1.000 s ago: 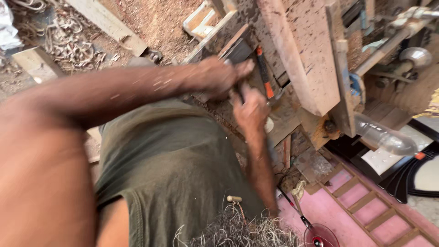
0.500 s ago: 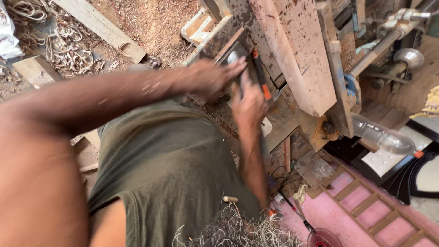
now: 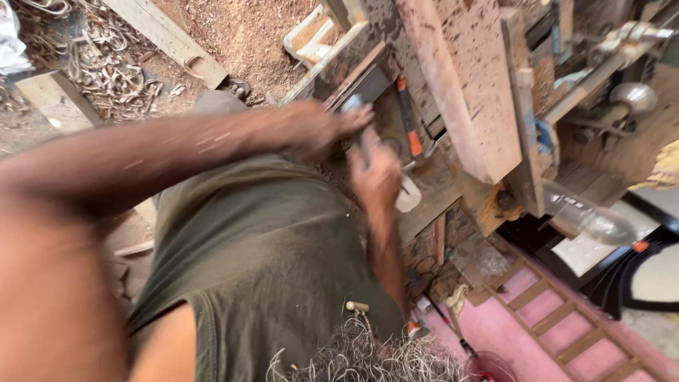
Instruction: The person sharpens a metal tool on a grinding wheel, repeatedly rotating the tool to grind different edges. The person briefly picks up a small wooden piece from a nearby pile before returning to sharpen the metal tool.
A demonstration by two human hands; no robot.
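My left hand [image 3: 315,129] reaches across from the left over my green shirt, its fingers curled on a small grey metal tool [image 3: 352,103] at the edge of the wooden workbench [image 3: 438,187]. My right hand [image 3: 375,173] comes up from below and sits just under the left hand, fingers closed around the lower part of the same thin dark tool. The hands touch each other. Motion blur hides the tool's exact shape. An orange-handled tool [image 3: 408,131] lies on the bench right beside the hands.
A thick worn plank [image 3: 460,85] stands to the right of the hands. A white cup-like object [image 3: 409,198] sits below them. A clear plastic bottle [image 3: 587,216], a pink slatted frame [image 3: 552,318], wood shavings [image 3: 99,53] and loose boards surround the bench.
Both hands stay together on the tool at the same spot on the bench. The right hand shifted slightly under the left, and the view drifted a little.
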